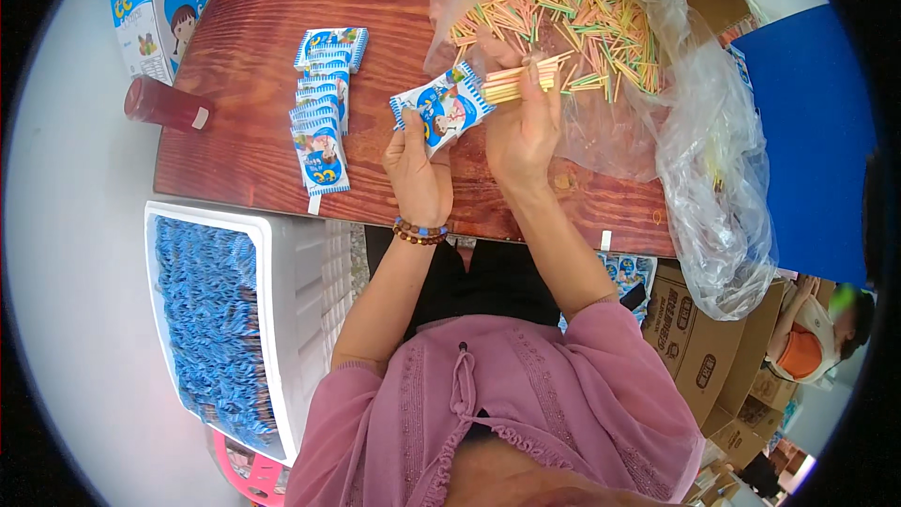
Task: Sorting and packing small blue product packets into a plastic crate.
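Observation:
In the middle of the view, my left hand (419, 169) grips a blue and white candy packet (439, 111) between thumb and fingers. My right hand (527, 131) pinches a small bundle of thin pastel candy sticks (507, 84), mostly yellow and pink. The bundle's left end meets the packet's right edge; whether it reaches inside I cannot tell. Behind my right hand, a heap of loose pink, yellow and green sticks (601, 23) lies on a clear plastic bag (699, 141). Left of my hands, several similar packets (319, 136) overlap in a column on the wooden table (249, 66).
A reddish jar (167, 103) lies at the table's left edge, near printed cartons (188, 0). Below it stands a white foam box (267, 319) filled with blue packets (206, 310). Cardboard boxes (690, 329) and a blue panel (812, 131) are on the right. Another person (812, 338) sits far right.

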{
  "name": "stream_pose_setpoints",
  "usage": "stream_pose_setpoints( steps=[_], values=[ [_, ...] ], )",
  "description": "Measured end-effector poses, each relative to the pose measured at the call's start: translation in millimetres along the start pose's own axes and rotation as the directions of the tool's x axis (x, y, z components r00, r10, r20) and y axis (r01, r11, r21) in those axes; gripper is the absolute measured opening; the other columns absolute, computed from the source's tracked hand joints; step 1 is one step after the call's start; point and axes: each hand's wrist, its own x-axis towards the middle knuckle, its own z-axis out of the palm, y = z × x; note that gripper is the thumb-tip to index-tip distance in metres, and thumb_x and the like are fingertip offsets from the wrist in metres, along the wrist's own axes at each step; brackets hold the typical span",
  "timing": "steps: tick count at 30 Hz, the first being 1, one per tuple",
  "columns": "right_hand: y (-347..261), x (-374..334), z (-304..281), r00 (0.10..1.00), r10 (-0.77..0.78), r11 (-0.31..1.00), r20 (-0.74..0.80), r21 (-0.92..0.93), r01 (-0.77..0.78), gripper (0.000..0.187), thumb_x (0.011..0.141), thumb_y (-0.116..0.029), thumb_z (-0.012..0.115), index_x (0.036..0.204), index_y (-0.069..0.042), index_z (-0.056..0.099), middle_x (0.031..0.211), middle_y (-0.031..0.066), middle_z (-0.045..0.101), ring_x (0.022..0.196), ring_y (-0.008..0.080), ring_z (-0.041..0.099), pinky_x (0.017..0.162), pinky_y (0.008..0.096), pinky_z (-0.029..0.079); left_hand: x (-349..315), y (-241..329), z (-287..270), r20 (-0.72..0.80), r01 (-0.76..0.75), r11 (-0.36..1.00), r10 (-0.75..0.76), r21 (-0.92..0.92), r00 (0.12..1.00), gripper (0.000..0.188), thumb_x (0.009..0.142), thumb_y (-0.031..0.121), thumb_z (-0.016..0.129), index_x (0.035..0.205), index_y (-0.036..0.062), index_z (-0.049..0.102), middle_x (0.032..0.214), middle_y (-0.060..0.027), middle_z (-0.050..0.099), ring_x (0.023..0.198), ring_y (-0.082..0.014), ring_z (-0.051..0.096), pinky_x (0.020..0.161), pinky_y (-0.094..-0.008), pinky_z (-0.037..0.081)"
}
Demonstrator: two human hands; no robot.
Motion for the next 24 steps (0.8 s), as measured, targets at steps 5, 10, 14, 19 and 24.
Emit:
stream_pose_setpoints(
  steps=[5, 10, 14, 19, 24],
  values=[
    [-1, -15, 8, 0.997, 0.073, 0.986, 0.029, -0.154, -0.067, 0.029, 0.100, -0.016, 0.037, 0.118, 0.004, 0.047, 0.124, 0.0213, 0.054, 0.112, 0.0219, 0.054, 0.095, 0.0360, 0.044, 2, -2, -6, 0.023, -0.056, 0.998, 0.055, 0.022, 0.998, 0.032, 0.100, 0.030, 0.046, 0.105, 0.0015, 0.061, 0.106, -0.0079, 0.066, 0.097, -0.0171, 0.063, 0.086, -0.0355, 0.052],
    [0, -14, 6, 0.986, 0.093, 0.938, 0.140, -0.345, -0.039, 0.037, 0.100, -0.022, 0.039, 0.124, 0.005, 0.045, 0.133, 0.0212, 0.048, 0.121, 0.0255, 0.049, 0.102, 0.0377, 0.038, 3, 3, -6, 0.036, -0.018, 0.996, 0.021, -0.084, 0.999, 0.024, 0.099, 0.022, 0.050, 0.104, 0.0016, 0.062, 0.105, -0.0049, 0.066, 0.095, -0.0128, 0.063, 0.086, -0.0314, 0.052],
    [3, -8, 7, 0.955, 0.049, 0.974, 0.291, -0.224, 0.018, 0.052, 0.101, -0.029, 0.038, 0.138, 0.007, 0.034, 0.144, 0.0220, 0.037, 0.136, 0.0301, 0.034, 0.113, 0.0405, 0.023, 1, 5, -10, 0.084, 0.029, 0.988, -0.016, -0.154, 0.996, 0.027, 0.099, 0.026, 0.050, 0.109, 0.0033, 0.060, 0.110, -0.0054, 0.065, 0.101, -0.0148, 0.062, 0.089, -0.0338, 0.051],
    [7, -8, 11, 0.911, 0.090, 0.947, 0.402, -0.317, 0.046, 0.052, 0.103, -0.030, 0.033, 0.139, 0.008, 0.035, 0.149, 0.0175, 0.032, 0.140, 0.0267, 0.025, 0.115, 0.0381, 0.017, -4, 11, -18, 0.107, 0.054, 0.968, -0.029, -0.243, 0.994, 0.030, 0.098, 0.029, 0.050, 0.114, 0.0037, 0.057, 0.115, -0.0062, 0.063, 0.106, -0.0176, 0.060, 0.093, -0.0367, 0.049],
    [0, -10, 30, 0.869, 0.199, 0.874, 0.453, -0.483, 0.052, 0.051, 0.102, -0.034, 0.034, 0.138, 0.000, 0.043, 0.150, 0.0149, 0.032, 0.141, 0.0265, 0.025, 0.114, 0.0401, 0.018, -1, 14, -23, 0.167, 0.087, 0.953, -0.039, -0.291, 0.985, 0.037, 0.099, 0.032, 0.049, 0.122, 0.0044, 0.052, 0.122, -0.0068, 0.059, 0.109, -0.0206, 0.059, 0.097, -0.0397, 0.046]
  ],
)
